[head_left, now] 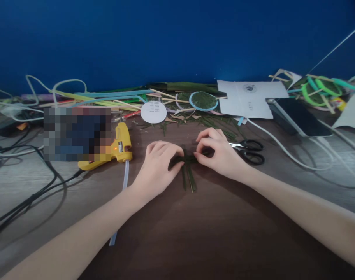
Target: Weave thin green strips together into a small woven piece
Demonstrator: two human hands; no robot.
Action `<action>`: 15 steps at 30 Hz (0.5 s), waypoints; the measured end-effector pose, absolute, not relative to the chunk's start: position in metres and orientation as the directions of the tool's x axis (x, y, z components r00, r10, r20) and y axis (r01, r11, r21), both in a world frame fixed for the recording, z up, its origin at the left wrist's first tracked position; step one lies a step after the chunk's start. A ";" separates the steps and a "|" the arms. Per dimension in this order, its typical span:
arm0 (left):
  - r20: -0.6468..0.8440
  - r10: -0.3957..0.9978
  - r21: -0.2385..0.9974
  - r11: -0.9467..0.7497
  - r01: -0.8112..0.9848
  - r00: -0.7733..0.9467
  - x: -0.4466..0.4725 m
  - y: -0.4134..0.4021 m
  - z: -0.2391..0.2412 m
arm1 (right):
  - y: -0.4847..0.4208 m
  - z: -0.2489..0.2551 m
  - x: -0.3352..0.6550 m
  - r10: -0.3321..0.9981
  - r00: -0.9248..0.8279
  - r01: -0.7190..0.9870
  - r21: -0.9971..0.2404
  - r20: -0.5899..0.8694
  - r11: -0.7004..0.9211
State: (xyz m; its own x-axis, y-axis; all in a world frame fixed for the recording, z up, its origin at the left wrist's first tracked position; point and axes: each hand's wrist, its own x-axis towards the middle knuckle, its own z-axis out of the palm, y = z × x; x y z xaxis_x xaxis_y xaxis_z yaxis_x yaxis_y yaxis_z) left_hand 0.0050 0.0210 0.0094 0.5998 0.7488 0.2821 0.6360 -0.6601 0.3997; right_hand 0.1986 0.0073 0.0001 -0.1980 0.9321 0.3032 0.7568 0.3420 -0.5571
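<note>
Two bare forearms (86,225), cut off by the frame's lower and right edges, reaching over a dark brown table (209,233). One bundle of green strips (190,177), crossed, flat on the table between the hands; loose ends fanning toward the camera, below the fingertips. Left hand (158,167): fingers curved toward the thumb at the bundle's left side; whether they grip it cannot be told. Right hand (217,155): thumb and forefinger pinched on the right end. Crosswise ends largely hidden by the fingers, dark and hard to make out. One pair of scissors (250,151), black-handled, blades partly behind the right hand. One yellow glue gun (123,142), left of the left hand, partly covered by a pixelated patch. One white disc (153,112), its print illegible.
</note>
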 end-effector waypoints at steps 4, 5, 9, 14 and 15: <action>0.257 0.747 0.416 -0.658 0.627 0.613 0.006 0.023 0.009 | 0.007 0.001 0.199 0.933 -0.199 0.755 -0.559 0.301 0.342; 0.251 0.751 0.417 -0.653 0.632 0.611 0.006 0.023 0.009 | 0.007 0.001 0.199 0.933 -0.199 0.756 -0.559 0.300 0.341; 0.231 0.776 0.421 -0.624 0.658 0.588 0.007 0.023 0.011 | 0.007 0.000 0.199 0.930 -0.188 0.749 -0.567 0.314 0.343; 0.232 0.788 0.446 -0.607 0.657 0.571 0.007 0.023 0.013 | 0.005 0.002 0.199 0.906 -0.172 0.727 -0.571 0.387 0.382; 0.236 0.787 0.447 -0.609 0.655 0.570 0.007 0.023 0.013 | 0.004 0.003 0.199 0.899 -0.178 0.726 -0.564 0.400 0.395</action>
